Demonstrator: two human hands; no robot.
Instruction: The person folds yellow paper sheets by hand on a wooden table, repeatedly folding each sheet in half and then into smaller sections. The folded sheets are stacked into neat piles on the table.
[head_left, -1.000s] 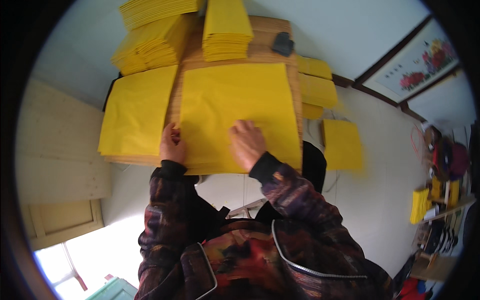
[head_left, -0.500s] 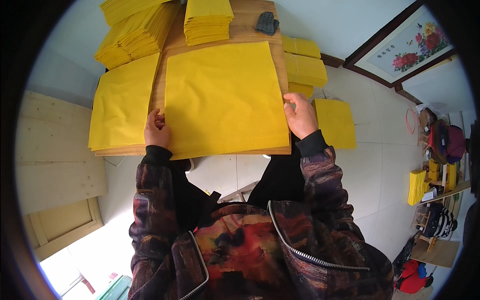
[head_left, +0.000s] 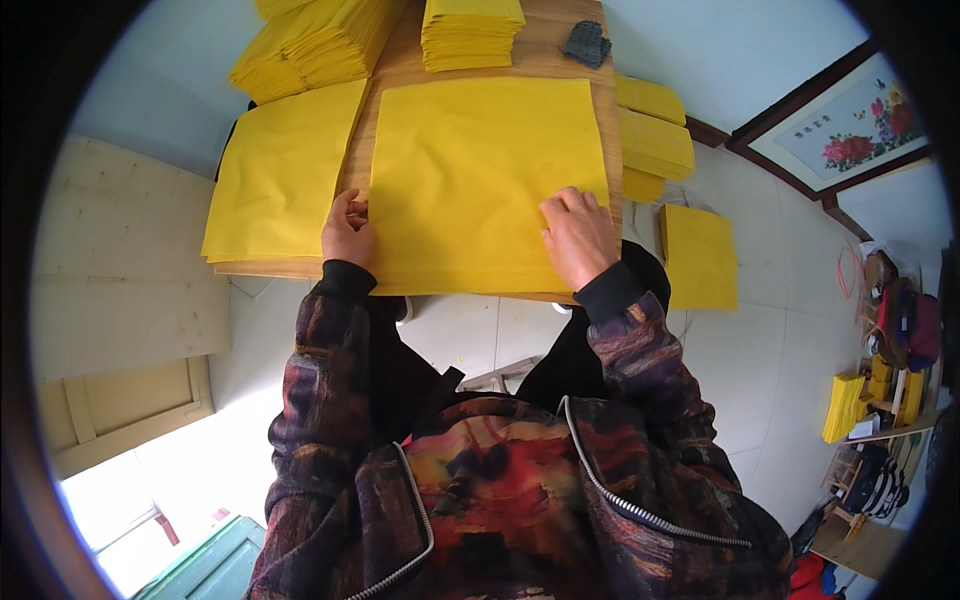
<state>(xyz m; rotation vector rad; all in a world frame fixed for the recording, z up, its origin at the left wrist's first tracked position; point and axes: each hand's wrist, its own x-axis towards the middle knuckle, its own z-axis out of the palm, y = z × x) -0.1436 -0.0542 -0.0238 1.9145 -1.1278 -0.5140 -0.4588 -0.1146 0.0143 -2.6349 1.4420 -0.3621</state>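
A large square yellow sheet (head_left: 470, 190), which looks like cloth and lies on what seems to be a stack, is spread flat in front of me. My left hand (head_left: 348, 230) is at its left edge, close to the table front, fingers loosely curled and slightly apart, with nothing seen in them. On top of the sheet near its right edge rests my right hand (head_left: 580, 235), its fingers bent down against the surface. What lies under those fingertips is hidden. Just left of my left hand lies another flat yellow pile (head_left: 280, 180).
Folded yellow bundles (head_left: 320, 45) and a smaller stack (head_left: 472, 35) stand at the back of the wooden table (head_left: 560, 65). A dark grey cloth (head_left: 587, 44) lies at the far right. Beyond the right edge are more yellow bundles (head_left: 655, 145) and a low yellow stack (head_left: 700, 258).
My right hand has moved inward from the sheet's right edge onto its surface, and its fingers have curled down. My left hand stays by the left edge. The whole view has shifted slightly.
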